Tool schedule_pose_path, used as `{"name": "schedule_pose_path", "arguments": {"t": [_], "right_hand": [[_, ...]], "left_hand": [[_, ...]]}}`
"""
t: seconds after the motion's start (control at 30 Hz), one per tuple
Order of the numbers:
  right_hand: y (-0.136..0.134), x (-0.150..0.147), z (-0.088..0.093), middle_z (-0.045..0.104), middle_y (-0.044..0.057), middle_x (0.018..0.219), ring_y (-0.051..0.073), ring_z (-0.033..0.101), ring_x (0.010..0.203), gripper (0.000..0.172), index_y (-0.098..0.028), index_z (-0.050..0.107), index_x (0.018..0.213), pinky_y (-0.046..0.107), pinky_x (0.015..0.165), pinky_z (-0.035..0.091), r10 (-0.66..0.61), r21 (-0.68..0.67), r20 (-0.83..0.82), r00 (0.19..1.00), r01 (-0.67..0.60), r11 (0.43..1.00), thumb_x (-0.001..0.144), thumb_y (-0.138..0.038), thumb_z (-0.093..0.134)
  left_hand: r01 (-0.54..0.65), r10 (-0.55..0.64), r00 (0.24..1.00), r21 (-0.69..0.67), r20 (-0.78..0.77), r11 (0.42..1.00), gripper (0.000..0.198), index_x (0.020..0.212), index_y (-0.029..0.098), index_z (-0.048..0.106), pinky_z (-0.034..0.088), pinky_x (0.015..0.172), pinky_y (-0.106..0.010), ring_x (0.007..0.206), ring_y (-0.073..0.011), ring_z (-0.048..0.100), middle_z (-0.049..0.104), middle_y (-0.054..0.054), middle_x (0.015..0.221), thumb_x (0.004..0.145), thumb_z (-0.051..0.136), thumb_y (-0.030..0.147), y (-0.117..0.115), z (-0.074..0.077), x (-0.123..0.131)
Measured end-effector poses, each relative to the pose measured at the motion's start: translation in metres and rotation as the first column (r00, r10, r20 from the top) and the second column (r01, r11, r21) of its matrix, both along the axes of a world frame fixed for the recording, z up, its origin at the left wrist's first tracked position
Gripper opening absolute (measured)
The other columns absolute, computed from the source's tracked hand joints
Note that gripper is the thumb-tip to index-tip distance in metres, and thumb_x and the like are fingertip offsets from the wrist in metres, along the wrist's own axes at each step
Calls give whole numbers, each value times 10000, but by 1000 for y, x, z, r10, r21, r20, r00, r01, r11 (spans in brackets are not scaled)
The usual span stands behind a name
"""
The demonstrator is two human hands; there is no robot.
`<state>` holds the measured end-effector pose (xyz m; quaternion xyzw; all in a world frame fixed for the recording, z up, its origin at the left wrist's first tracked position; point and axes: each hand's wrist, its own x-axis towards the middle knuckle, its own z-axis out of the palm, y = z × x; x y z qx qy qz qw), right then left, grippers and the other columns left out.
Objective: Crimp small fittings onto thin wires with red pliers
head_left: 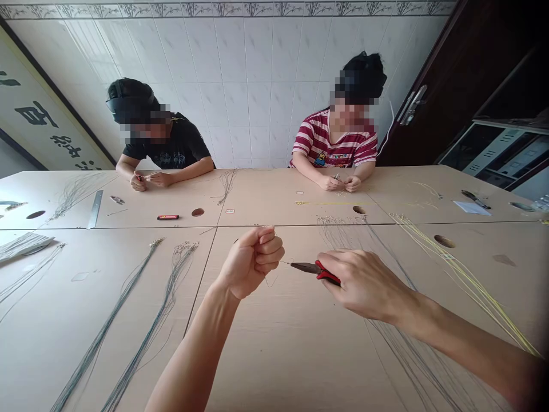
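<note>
My right hand is wrapped round the red grips of a pair of pliers, whose dark jaws point left. Closed in a fist, my left hand holds a thin wire. A short stretch of that wire runs from the fist to the tip of the plier jaws, and a loose loop hangs below the fist. Whether the jaws bite on the wire is too small to tell. Under my right forearm lie thin grey wires, partly hidden by the arm.
Two co-workers sit across the wooden table. Bundles of grey-green wires lie at left, yellow wires at right. Further back are a ruler, a red-black marker-like stick and cable holes.
</note>
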<state>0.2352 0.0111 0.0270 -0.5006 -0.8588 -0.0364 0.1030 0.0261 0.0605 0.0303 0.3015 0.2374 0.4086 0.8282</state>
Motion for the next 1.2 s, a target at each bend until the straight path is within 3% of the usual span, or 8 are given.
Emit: {"name": "schedule_pose_path", "arguments": {"t": [0.47,0.73,0.9,1.03,1.1,1.2], "right_hand": [[-2,3,-7,573,-7,609,127,488,549,139,-194,494,687,234,497,201,12,6,5,1000,-12,1000,789,-100,493],[-4,5,-11,572,-18,623,123,469,547,155,-201,460,680,239,501,215,-1,-31,-16,1000,1,1000,786,-89,478],[-3,9,-3,535,-21,588,119,433,512,176,-204,446,661,241,486,213,-10,-14,-43,999,9,1000,812,-117,458],[-5,9,1,514,-23,568,116,424,502,179,-205,436,646,238,484,218,-6,2,-66,998,6,1000,797,-110,458],[-5,9,1,517,-23,569,117,425,503,176,-205,436,650,235,483,221,-6,-2,-63,998,6,1000,801,-117,459],[-5,11,0,533,-24,581,119,430,510,165,-205,440,668,232,485,218,-16,-13,-26,1000,16,1000,815,-134,465]], "left_hand": [[-3,3,998,-2,-55,1000,393,577,199,226,114,358,-143,457,-54,90,92,83,563,844,513,195,1,-4,0],[13,-11,1000,-73,18,997,405,576,204,203,123,340,-149,447,-55,85,94,82,555,852,498,179,1,-4,1],[-113,109,993,100,41,989,407,603,208,194,288,376,-154,474,-65,274,205,44,591,862,509,220,0,1,2],[-197,206,979,227,-16,954,388,616,207,199,450,523,-217,654,-113,494,400,-22,718,865,482,301,0,-2,-4],[-217,230,973,250,-23,944,374,617,205,222,427,500,-225,625,-105,483,444,-28,761,871,463,336,0,-4,-9],[-203,227,973,308,-42,929,349,613,200,310,260,379,-221,458,-60,312,469,-3,725,862,495,359,-2,-5,-18]]}}
